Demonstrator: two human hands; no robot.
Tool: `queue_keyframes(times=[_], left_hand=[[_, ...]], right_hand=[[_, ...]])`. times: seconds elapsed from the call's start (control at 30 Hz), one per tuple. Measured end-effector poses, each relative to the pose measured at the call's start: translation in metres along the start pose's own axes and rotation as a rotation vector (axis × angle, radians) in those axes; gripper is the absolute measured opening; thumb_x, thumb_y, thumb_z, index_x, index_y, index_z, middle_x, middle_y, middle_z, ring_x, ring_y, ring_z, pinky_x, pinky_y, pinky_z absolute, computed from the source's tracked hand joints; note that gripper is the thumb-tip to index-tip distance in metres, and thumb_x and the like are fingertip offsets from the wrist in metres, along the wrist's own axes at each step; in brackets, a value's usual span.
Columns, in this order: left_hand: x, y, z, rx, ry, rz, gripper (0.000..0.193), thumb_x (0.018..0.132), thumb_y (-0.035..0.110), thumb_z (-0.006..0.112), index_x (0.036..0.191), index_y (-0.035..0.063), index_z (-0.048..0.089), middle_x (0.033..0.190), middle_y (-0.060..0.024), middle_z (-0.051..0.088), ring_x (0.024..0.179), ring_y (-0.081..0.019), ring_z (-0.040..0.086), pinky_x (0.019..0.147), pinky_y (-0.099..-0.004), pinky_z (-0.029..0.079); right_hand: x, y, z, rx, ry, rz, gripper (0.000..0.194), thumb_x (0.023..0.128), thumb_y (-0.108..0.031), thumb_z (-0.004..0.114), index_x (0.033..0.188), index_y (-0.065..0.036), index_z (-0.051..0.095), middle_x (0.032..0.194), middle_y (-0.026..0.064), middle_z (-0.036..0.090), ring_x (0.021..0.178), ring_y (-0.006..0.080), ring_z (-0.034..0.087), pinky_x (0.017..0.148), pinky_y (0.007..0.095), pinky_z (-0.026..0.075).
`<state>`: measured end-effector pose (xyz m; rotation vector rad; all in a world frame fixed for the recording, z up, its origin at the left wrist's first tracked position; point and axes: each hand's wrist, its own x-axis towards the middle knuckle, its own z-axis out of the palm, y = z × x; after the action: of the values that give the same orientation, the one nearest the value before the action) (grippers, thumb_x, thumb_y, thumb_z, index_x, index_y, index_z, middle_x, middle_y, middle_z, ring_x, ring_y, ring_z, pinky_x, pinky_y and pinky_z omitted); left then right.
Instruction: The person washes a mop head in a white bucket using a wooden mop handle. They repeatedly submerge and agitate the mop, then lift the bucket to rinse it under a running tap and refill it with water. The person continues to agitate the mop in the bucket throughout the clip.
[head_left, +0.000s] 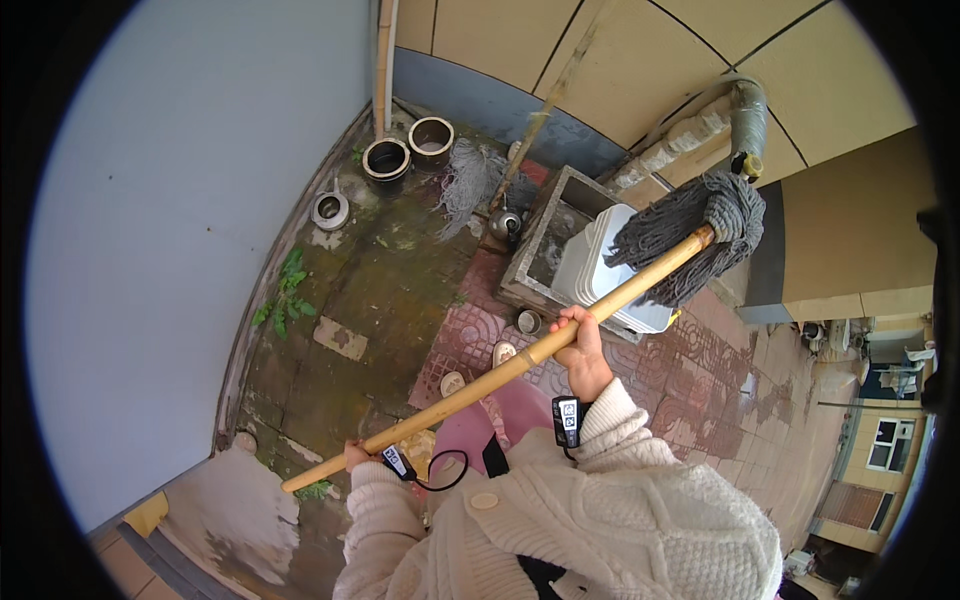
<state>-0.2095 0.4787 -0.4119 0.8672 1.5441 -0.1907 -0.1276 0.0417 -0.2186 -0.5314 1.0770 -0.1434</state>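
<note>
Both my hands grip the bamboo handle (480, 386) of a string mop, held slantwise across my body. My right hand (581, 349) is wrapped around the upper part of the handle. Lower down, near the butt end, my left hand (358, 454) closes on it, partly hidden by my sleeve. The grey yarn mop head (694, 232) is raised at the upper right, its strands hanging over white plastic basins (611, 251). Those basins stand tilted in a stone trough sink (529, 259) below a foil-wrapped pipe (748, 124).
A second mop (472, 180) leans on the tiled wall, with a metal kettle (505, 223) beside it. Two glazed pots (431, 144) and a small metal pot (330, 211) stand farther left. A metal cup (528, 322) sits before the trough. Weeds (286, 294) grow along the grey wall (202, 195).
</note>
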Motion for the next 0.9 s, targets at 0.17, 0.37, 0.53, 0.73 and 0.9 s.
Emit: queue_keyframes(times=[0.17, 0.37, 0.53, 0.73, 0.9], left_hand=[[-0.05, 0.02, 0.016, -0.116, 0.135, 0.212, 0.016, 0.074, 0.015, 0.055, 0.075, 0.0001, 0.05, 0.072, -0.0099, 0.055, 0.066, -0.024, 0.056, 0.059, -0.0395, 0.047], [-0.157, 0.07, 0.044, -0.239, 0.072, 0.626, 0.016, 0.076, 0.016, 0.056, 0.079, 0.0024, 0.047, 0.07, -0.0071, 0.052, 0.065, -0.0193, 0.052, 0.057, -0.0326, 0.045], [-0.316, 0.084, 0.119, -0.318, -0.236, 1.032, 0.012, 0.086, 0.013, 0.056, 0.084, 0.0097, 0.045, 0.07, 0.0, 0.046, 0.068, -0.0128, 0.048, 0.066, -0.0294, 0.044], [-0.474, 0.018, 0.252, -0.102, -0.933, 1.173, 0.019, 0.088, 0.017, 0.055, 0.084, 0.0144, 0.037, 0.066, 0.0025, 0.034, 0.064, -0.0097, 0.038, 0.083, -0.0338, 0.037], [-0.52, -0.017, 0.306, -0.114, -1.179, 1.119, 0.022, 0.092, 0.025, 0.049, 0.078, 0.0154, 0.035, 0.064, 0.0031, 0.031, 0.061, -0.0092, 0.033, 0.079, -0.0319, 0.036]], right_hand=[[0.023, 0.001, -0.025, 0.092, 0.075, 0.092, 0.013, 0.068, -0.009, 0.058, 0.061, -0.011, 0.047, 0.055, 0.003, 0.046, 0.052, 0.0201, 0.046, 0.055, 0.0316, 0.043], [0.066, -0.001, -0.033, 0.216, -0.006, 0.227, 0.017, 0.066, -0.008, 0.061, 0.059, -0.012, 0.046, 0.054, 0.0022, 0.047, 0.052, 0.0201, 0.047, 0.055, 0.031, 0.044], [0.12, -0.017, -0.035, 0.431, -0.04, 0.358, 0.015, 0.069, -0.011, 0.062, 0.063, -0.011, 0.048, 0.058, 0.0033, 0.05, 0.057, 0.0205, 0.052, 0.064, 0.0358, 0.047], [0.125, -0.07, -0.069, 0.12, -0.251, 0.421, 0.021, 0.078, -0.03, 0.061, 0.082, -0.01, 0.055, 0.077, 0.005, 0.061, 0.075, 0.0198, 0.059, 0.071, 0.036, 0.047], [0.094, -0.172, -0.108, -0.655, -0.18, -0.376, 0.035, 0.08, -0.038, 0.067, 0.093, -0.008, 0.057, 0.086, 0.0034, 0.063, 0.074, 0.0107, 0.057, 0.067, 0.0237, 0.044]])
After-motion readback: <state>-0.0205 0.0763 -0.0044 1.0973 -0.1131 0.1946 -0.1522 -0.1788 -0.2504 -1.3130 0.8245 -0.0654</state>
